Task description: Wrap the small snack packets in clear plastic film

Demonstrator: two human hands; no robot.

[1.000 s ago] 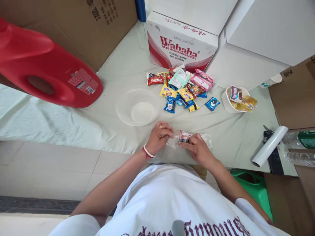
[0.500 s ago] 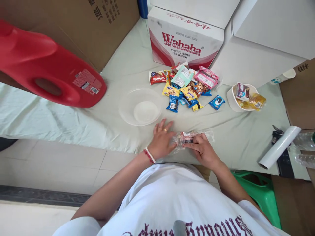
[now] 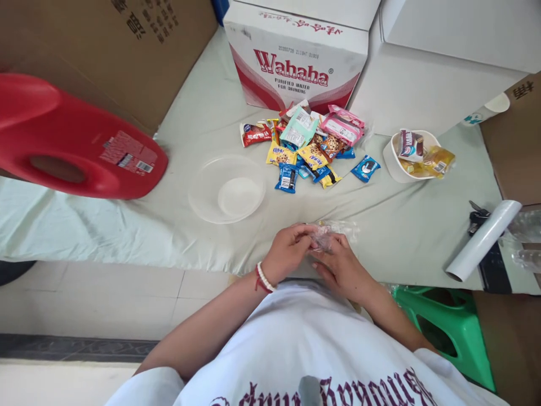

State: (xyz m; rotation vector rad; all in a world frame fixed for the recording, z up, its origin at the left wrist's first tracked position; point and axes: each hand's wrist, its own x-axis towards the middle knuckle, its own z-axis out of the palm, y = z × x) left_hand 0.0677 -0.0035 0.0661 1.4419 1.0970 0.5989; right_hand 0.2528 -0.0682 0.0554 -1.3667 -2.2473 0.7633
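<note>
At the table's front edge, a small snack pack (image 3: 322,239) lies wrapped in clear plastic film (image 3: 349,228), its surface partly covered by my fingers. My left hand (image 3: 288,255) is closed, pinching the film at the pack's left side. From the right, my right hand (image 3: 343,269) holds the pack with its fingers closed against it. Loose film spreads out behind and to the right of the hands. A clear plastic bowl (image 3: 203,206) stands beyond my left hand. Behind the hands lies a pile of small wrapped snacks (image 3: 313,155), with one blue packet (image 3: 366,168) apart on its right.
A white tub (image 3: 393,163) holding snack packets stands at the right. Further right lie a film roll (image 3: 484,241) and a black object (image 3: 495,270). A red jug (image 3: 88,146) is at the left, a Wahaba carton (image 3: 296,62) behind, a green stool (image 3: 473,344) below.
My left hand has gone from spread over the film to pinching it at the pack. Film now covers more of the pack, and my right hand's fingers have shifted around it.
</note>
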